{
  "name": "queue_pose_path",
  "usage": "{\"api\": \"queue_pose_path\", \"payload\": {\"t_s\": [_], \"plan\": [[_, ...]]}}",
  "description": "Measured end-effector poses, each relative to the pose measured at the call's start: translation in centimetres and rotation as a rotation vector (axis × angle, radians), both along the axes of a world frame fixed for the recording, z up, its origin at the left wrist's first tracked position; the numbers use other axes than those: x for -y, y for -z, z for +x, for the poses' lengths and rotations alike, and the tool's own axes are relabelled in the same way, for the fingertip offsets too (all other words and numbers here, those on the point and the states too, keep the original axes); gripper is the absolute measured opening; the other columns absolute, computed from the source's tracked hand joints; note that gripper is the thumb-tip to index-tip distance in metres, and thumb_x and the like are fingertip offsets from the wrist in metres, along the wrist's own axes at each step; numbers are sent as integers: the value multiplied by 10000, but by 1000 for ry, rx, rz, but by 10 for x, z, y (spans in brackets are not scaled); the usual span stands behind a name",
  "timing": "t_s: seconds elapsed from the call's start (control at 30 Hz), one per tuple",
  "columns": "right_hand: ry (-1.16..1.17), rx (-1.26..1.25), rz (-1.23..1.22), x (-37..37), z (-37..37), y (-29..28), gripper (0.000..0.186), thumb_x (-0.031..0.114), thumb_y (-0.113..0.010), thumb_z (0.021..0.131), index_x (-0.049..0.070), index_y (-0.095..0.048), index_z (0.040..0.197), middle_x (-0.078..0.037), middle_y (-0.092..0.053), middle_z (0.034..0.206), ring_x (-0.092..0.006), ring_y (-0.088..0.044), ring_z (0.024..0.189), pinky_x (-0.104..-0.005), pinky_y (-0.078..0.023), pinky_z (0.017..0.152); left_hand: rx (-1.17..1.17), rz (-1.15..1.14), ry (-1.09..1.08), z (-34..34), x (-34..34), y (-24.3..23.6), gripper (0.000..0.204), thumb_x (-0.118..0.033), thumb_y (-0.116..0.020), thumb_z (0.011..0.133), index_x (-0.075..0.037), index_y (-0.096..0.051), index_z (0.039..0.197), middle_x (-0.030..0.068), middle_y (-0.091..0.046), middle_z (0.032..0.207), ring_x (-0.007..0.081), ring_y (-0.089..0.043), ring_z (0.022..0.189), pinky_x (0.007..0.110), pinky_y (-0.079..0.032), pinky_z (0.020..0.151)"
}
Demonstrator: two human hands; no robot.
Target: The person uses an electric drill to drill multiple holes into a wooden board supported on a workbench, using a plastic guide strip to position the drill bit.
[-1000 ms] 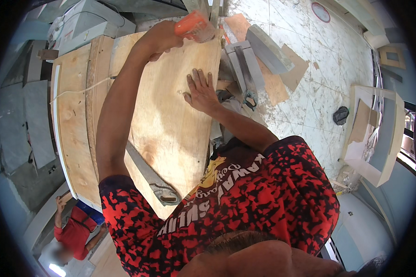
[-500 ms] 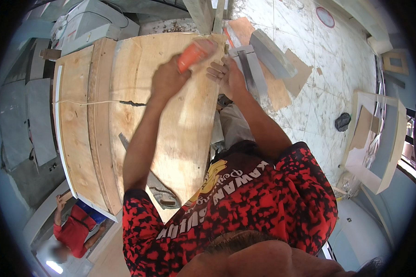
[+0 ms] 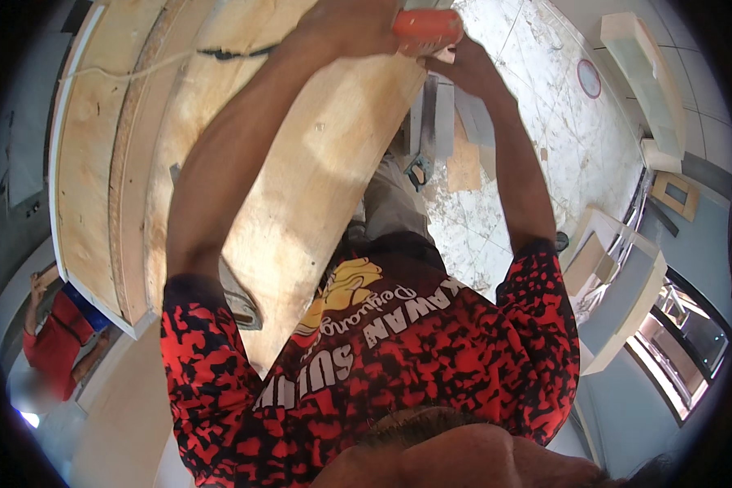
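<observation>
My left hand [image 3: 346,31] is wrapped round an orange power tool [image 3: 425,31] at the top of the view, over the far right edge of a plywood panel [image 3: 301,203]. A pale cord [image 3: 130,77] with a dark taped stretch runs across the panel toward that hand. At the tool's front end, my right hand [image 3: 464,69] has its fingers curled against it, partly hidden by the tool. The tool's working end is also hidden. Below my left forearm lies a handsaw [image 3: 242,305], mostly covered by the arm and sleeve.
Offcuts of board [image 3: 464,154] and a saw with a dark handle [image 3: 419,172] lie on the marbled tile floor [image 3: 537,106] to the right. A pale open frame [image 3: 618,285] stands further right. Another person in red [image 3: 57,337] is at the lower left.
The view has shifted, and the panel and tool sit differently in it. My right hand, open beside the tool before, has come up against its front end. My left hand keeps its hold.
</observation>
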State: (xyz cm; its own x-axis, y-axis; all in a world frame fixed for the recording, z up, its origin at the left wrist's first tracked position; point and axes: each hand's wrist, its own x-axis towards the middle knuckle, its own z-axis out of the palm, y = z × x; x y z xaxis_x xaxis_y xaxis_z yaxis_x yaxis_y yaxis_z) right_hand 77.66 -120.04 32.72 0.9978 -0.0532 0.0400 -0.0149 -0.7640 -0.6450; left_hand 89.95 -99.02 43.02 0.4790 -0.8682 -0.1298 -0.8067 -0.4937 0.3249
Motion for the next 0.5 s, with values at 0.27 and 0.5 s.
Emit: {"api": "queue_pose_path", "payload": {"t_s": [0.27, 0.5], "plan": [[-57, -46, -32, 8, 21, -27, 340, 208, -764, 791, 106, -680, 1105, -102, -716, 1019, -254, -684, 940, -363, -532, 839, -51, 28, 14, 18, 15, -28, 323, -277, -694, 646, -29, -714, 853, 217, -688, 858, 389, -668, 825, 458, -528, 726], [34, -60, 36, 10, 17, -27, 302, 202, -763, 796, 91, -695, 1069, -113, -722, 997, -242, -691, 913, -361, -538, 819, -70, 8, 49, 19, 18, -33, 350, -295, -706, 639, -36, -717, 875, 219, -691, 886, 383, -668, 853, 454, -524, 740]]}}
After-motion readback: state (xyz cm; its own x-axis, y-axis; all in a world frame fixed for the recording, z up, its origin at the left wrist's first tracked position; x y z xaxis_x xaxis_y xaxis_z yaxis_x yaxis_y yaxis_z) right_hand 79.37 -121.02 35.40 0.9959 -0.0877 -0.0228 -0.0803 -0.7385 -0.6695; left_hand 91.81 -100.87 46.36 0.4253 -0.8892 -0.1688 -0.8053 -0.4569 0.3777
